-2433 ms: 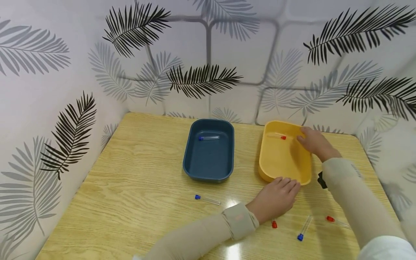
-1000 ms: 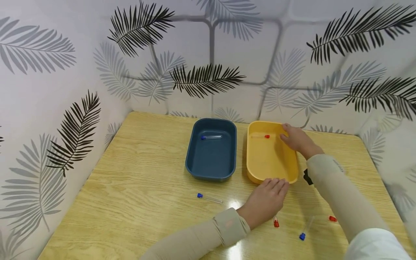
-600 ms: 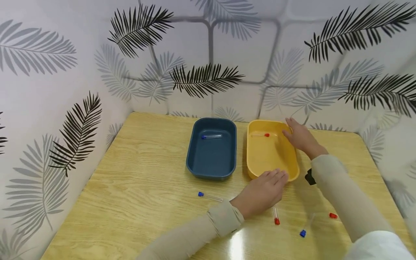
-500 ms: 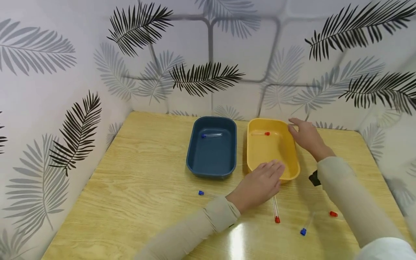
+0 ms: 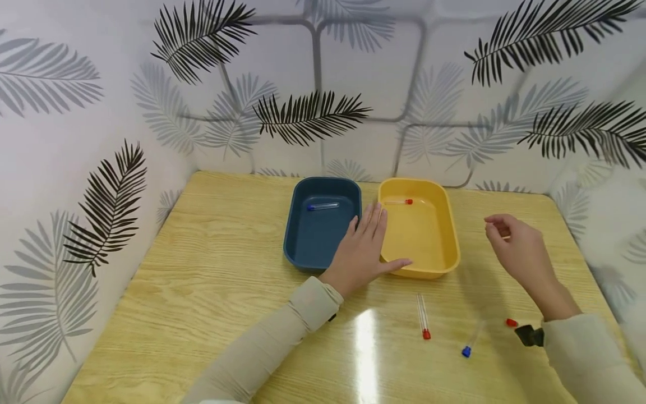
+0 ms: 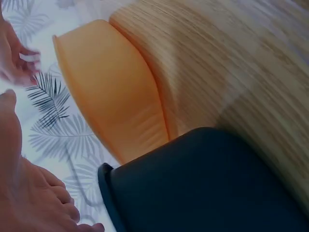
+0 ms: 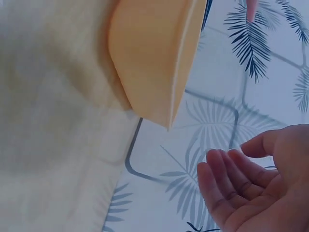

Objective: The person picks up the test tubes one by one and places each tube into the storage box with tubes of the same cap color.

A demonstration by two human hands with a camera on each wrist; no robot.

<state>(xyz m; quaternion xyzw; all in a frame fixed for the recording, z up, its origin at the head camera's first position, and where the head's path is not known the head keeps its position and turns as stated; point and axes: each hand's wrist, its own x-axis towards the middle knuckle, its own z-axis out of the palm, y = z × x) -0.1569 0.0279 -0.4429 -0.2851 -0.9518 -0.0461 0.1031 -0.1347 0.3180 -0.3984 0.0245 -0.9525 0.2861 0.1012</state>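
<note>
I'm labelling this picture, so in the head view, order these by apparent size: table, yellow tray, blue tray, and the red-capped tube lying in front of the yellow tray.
Table
Yellow tray and blue tray: look alike; the left hand partly covers both, so unranked
Red-capped tube

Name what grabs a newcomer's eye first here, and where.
The yellow tray and dark blue tray come first, side by side toward the back of the wooden table. The left hand, fingers spread, overlaps both in the head view, with the right hand off to their right. Bold black leaf prints mark the pale wall behind.
</note>
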